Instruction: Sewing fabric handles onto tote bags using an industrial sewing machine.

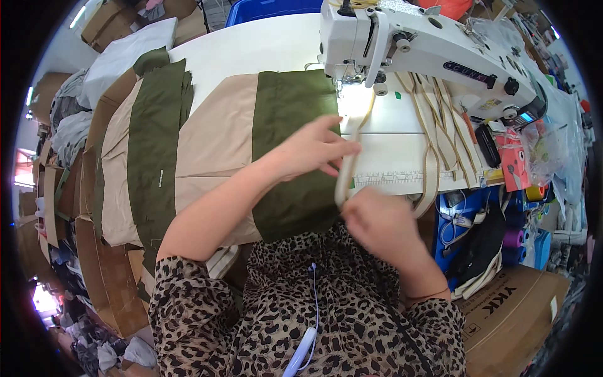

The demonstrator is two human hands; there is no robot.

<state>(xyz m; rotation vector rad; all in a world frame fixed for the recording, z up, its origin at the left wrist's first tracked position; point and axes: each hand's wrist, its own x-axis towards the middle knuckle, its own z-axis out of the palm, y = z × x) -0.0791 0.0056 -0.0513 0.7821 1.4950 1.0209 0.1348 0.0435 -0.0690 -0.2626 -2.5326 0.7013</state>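
Note:
A narrow cream strip with a tan edge [344, 182] runs down from the presser foot area of a white sewing machine [427, 47]. My right hand [380, 223], blurred by motion, is closed around the strip's lower part near the table's front edge. Beside the strip's upper part is my left hand [320, 149], fingers apart and fingertips at or against it; whether they touch cannot be made out. Under my left hand and forearm lies a beige and dark green fabric panel [295, 188], its green side reaching the needle area.
More green and beige pieces [154, 138] are layered at the table's left. Several similar strips [433, 125] hang over the table's right side, near a printed ruler [396, 177]. A cardboard box [515, 320] stands low at right; a blue bin [270, 9] sits behind the table.

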